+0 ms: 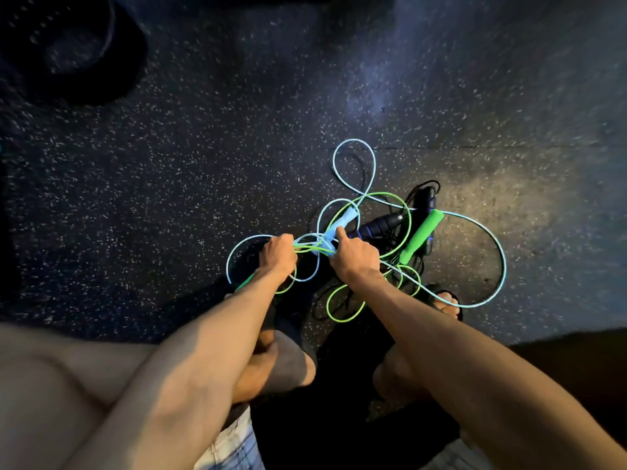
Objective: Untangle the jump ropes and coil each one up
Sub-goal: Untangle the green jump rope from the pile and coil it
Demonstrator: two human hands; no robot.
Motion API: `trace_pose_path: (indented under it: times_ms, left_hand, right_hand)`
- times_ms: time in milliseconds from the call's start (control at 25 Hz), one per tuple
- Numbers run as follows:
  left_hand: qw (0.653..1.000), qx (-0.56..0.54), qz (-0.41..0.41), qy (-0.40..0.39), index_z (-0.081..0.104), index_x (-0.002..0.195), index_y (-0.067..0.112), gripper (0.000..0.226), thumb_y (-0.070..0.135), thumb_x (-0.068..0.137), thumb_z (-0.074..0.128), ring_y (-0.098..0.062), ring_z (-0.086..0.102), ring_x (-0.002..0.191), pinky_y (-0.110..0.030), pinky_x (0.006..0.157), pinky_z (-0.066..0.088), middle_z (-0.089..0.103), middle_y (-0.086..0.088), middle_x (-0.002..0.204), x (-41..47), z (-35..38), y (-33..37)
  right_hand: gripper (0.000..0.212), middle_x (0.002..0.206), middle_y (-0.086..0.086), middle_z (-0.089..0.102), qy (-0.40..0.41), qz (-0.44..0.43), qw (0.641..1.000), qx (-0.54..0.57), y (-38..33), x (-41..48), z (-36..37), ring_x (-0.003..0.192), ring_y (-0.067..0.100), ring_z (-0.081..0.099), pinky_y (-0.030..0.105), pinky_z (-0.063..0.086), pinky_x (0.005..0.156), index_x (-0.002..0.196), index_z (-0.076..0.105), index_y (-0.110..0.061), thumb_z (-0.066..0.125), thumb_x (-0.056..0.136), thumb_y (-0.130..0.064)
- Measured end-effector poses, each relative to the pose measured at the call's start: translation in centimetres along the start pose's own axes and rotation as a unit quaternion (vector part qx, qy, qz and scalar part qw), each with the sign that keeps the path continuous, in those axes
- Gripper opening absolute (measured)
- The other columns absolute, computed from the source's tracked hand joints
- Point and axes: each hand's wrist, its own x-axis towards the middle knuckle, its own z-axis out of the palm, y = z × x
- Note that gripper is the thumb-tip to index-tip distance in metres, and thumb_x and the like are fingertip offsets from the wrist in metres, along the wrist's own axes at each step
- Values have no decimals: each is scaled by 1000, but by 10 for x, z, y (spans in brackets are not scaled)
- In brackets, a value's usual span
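Observation:
Three jump ropes lie tangled on the dark speckled floor. A light blue rope (488,239) loops wide to the right and up, and its pale blue handle (342,223) sits in the middle. A green rope (405,212) with a green handle (420,237) crosses it. A black rope with dark handles (381,223) lies underneath. My left hand (276,254) grips a bundle of green and blue strands at the knot. My right hand (354,257) grips strands beside the pale blue handle, its thumb against that handle.
A dark round object (78,52) lies at the far upper left. My knees and a sandalled foot (448,303) are just below the tangle. A floor-mat seam (475,147) runs across at the right.

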Motion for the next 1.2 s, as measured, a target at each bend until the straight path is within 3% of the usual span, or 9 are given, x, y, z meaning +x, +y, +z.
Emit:
trace_pose_path:
  times_ms: [160,400,600,680,760,840,1000,1080,1200]
  left_hand:
    - [996,-67,25,45,55,84,10,21,-7,83,43,-45,62,93,-43,68,43,66,-23,97,-6,1,-1]
    - [972,-148,125,132,60,85,7,17,-4,86,47,-34,59,77,-34,60,28,66,-22,90,22,-61,66]
    - [983,-98,137,79,61,111,14,23,5,91,51,-42,60,101,-43,72,45,63,-25,113,48,-88,117]
    - [991,-80,108,19,39,141,29,56,5,92,55,-42,54,116,-49,89,47,44,-23,141,46,-86,108]
    - [992,-60,108,23,15,152,38,82,-1,91,53,-40,57,106,-47,83,47,26,-23,152,38,-90,99]
    - [981,-83,152,88,13,154,35,85,-3,90,54,-38,59,96,-40,73,41,33,-20,147,24,-100,91]
    - [943,-222,190,161,25,153,25,81,-14,87,47,-31,51,122,-31,91,39,38,-12,147,-4,-129,83]
    - [951,-205,189,136,25,153,29,86,-18,83,44,-29,43,133,-32,101,37,29,-10,155,-13,-146,84]
    - [971,-106,199,77,31,151,33,86,-14,81,48,-32,40,138,-35,107,37,17,-9,162,-25,-168,85]
  right_hand:
    - [33,99,14,70,37,-27,999,-10,5,6,-8,92,38,68,36,39,64,125,47,-17,46,92,-13]
    - [28,102,19,69,86,6,995,43,19,14,-28,95,41,67,42,49,72,120,46,-11,48,94,-20]
    - [36,107,22,68,119,44,987,103,43,20,-59,98,43,65,44,48,74,118,43,-7,51,96,-35]
    - [48,104,22,68,123,30,985,116,52,15,-65,96,43,65,42,43,69,122,40,-6,55,95,-44]
    - [58,101,23,69,131,19,984,119,58,6,-76,94,43,65,41,40,66,128,36,-6,57,93,-48]
    - [55,101,24,68,151,5,981,126,61,-2,-90,93,43,65,43,44,68,128,38,-8,57,93,-46]
    - [27,105,27,67,133,12,986,102,79,-18,-111,97,46,64,46,50,78,110,54,-7,53,94,-29]
    - [19,104,29,67,117,40,987,105,90,-28,-119,98,47,64,45,50,75,104,58,-4,53,92,-18]
    - [17,97,32,66,204,38,965,159,89,-45,-144,92,50,62,47,45,69,104,51,-3,47,98,-18]
